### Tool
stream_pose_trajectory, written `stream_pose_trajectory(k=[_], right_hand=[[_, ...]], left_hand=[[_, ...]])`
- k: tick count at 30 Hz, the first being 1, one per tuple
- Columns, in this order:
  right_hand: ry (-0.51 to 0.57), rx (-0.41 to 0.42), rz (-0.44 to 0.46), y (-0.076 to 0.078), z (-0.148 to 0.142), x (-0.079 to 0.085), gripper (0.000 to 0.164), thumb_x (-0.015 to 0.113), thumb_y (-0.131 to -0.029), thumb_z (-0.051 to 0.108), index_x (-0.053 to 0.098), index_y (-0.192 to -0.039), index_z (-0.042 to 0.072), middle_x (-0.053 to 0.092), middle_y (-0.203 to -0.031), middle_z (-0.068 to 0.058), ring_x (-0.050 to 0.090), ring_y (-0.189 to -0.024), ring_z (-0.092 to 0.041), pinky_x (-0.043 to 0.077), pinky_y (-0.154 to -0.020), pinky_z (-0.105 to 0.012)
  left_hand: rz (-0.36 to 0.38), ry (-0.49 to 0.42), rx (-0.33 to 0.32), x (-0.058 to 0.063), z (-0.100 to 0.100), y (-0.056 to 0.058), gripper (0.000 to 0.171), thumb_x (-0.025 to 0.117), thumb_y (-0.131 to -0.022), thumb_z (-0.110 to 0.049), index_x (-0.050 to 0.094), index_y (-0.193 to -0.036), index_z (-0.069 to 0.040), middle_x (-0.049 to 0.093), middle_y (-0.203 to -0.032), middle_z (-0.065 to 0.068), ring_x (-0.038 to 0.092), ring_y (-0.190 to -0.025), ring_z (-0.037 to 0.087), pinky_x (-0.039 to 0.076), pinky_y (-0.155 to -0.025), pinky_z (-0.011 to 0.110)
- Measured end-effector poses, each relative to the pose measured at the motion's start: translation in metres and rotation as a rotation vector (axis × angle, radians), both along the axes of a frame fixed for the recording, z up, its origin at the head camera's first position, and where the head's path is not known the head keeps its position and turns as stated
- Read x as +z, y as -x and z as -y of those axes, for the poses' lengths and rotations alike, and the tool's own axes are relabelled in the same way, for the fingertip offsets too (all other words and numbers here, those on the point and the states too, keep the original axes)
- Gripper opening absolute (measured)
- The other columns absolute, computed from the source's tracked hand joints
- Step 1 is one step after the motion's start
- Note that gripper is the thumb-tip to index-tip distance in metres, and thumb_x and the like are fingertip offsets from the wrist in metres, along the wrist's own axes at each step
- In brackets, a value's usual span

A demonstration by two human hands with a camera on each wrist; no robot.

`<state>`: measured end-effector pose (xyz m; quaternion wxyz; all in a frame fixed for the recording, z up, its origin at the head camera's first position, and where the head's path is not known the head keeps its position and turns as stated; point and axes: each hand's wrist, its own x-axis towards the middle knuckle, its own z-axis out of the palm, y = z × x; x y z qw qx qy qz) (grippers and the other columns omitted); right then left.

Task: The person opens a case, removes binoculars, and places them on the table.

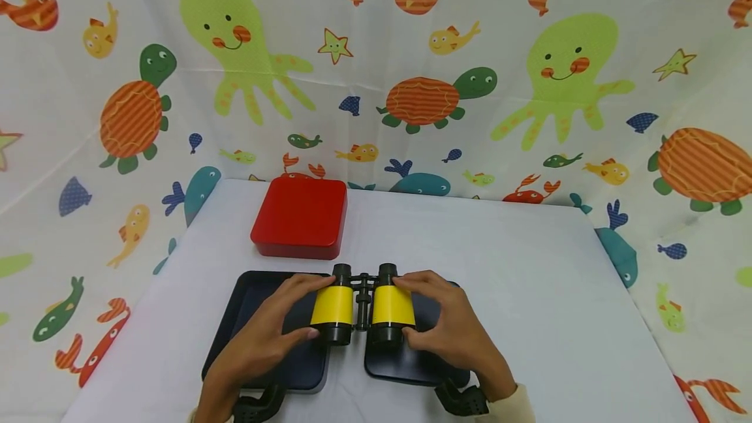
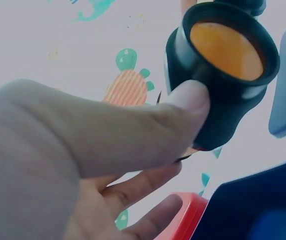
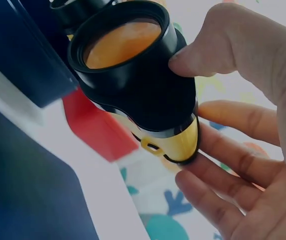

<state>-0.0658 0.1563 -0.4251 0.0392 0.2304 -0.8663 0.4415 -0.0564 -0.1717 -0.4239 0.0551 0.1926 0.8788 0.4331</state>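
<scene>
White cloth covers the surface [image 1: 529,279], which narrows toward a patterned backdrop at its far edge. Nearest the viewer, a cream sleeve [image 1: 508,407] ends at the right wrist, and a black strap [image 1: 258,403] rings the left one. Beyond the wrists, the left hand [image 1: 267,328] and the right hand [image 1: 449,325] grip a pair of yellow-and-black binoculars [image 1: 362,309] from opposite sides. Each hand is clamped on its own barrel, thumb at the near end and fingertips toward the far end, so the binoculars sit directly between the two, touching both.

Their long axis runs away from the person, the twin barrels side by side and close to parallel. The wide end, with its orange-tinted lenses [image 2: 228,52], faces the person; the narrow eyepieces [image 1: 341,271] point toward the backdrop. Below lie a dark blue left tray [image 1: 243,302] and a dark right tray [image 1: 411,364], with the binoculars over the gap between them; whether they touch either tray cannot be told.

Farther on, a red box [image 1: 302,214] with rounded corners lies behind the left tray. Last comes the fabric backdrop [image 1: 364,12], printed with octopuses, turtles, crabs and fish.
</scene>
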Motion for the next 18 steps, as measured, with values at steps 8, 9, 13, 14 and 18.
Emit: stream_pose_trajectory(k=[8, 9, 13, 14, 18], right_hand=[[-0.012, -0.038, -0.007, -0.002, -0.033, 0.0, 0.075, 0.091, -0.074, 0.008, 0.067, -0.143, 0.027, 0.064, -0.141, 0.011, 0.064, -0.126, -0.017, 0.055, -0.109, -0.059], [-0.013, -0.043, -0.004, -0.003, -0.037, -0.001, 0.076, 0.091, -0.074, 0.007, 0.067, -0.143, 0.027, 0.064, -0.141, 0.01, 0.064, -0.126, -0.018, 0.055, -0.108, -0.06], [-0.025, -0.066, 0.004, -0.005, -0.052, -0.003, 0.077, 0.091, -0.074, 0.006, 0.066, -0.143, 0.03, 0.065, -0.141, 0.01, 0.064, -0.125, -0.018, 0.056, -0.106, -0.061], [-0.027, -0.072, 0.006, -0.005, -0.056, -0.004, 0.078, 0.091, -0.074, 0.005, 0.066, -0.144, 0.03, 0.065, -0.141, 0.01, 0.064, -0.125, -0.018, 0.056, -0.106, -0.061], [-0.04, -0.089, 0.013, -0.008, -0.07, -0.006, 0.08, 0.091, -0.074, 0.003, 0.065, -0.144, 0.032, 0.065, -0.141, 0.011, 0.064, -0.125, -0.017, 0.056, -0.105, -0.063]], left_hand=[[-0.014, -0.061, -0.094, -0.005, -0.029, 0.01, 0.089, 0.083, -0.088, -0.002, 0.044, -0.16, -0.035, 0.048, -0.16, -0.001, 0.046, -0.148, 0.03, 0.044, -0.117, 0.068], [-0.01, -0.064, -0.099, -0.005, -0.033, 0.011, 0.089, 0.083, -0.088, -0.002, 0.044, -0.16, -0.035, 0.048, -0.16, -0.001, 0.046, -0.148, 0.03, 0.044, -0.117, 0.067], [-0.007, -0.069, -0.118, -0.006, -0.047, 0.014, 0.09, 0.084, -0.088, -0.003, 0.043, -0.161, -0.036, 0.048, -0.159, -0.003, 0.046, -0.148, 0.028, 0.046, -0.117, 0.065], [-0.005, -0.071, -0.123, -0.006, -0.05, 0.014, 0.09, 0.084, -0.088, -0.003, 0.044, -0.161, -0.036, 0.048, -0.159, -0.004, 0.046, -0.148, 0.028, 0.046, -0.117, 0.064], [-0.013, -0.057, -0.128, -0.006, -0.065, 0.016, 0.09, 0.084, -0.087, -0.002, 0.045, -0.161, -0.034, 0.049, -0.157, -0.004, 0.047, -0.147, 0.025, 0.047, -0.117, 0.061]])
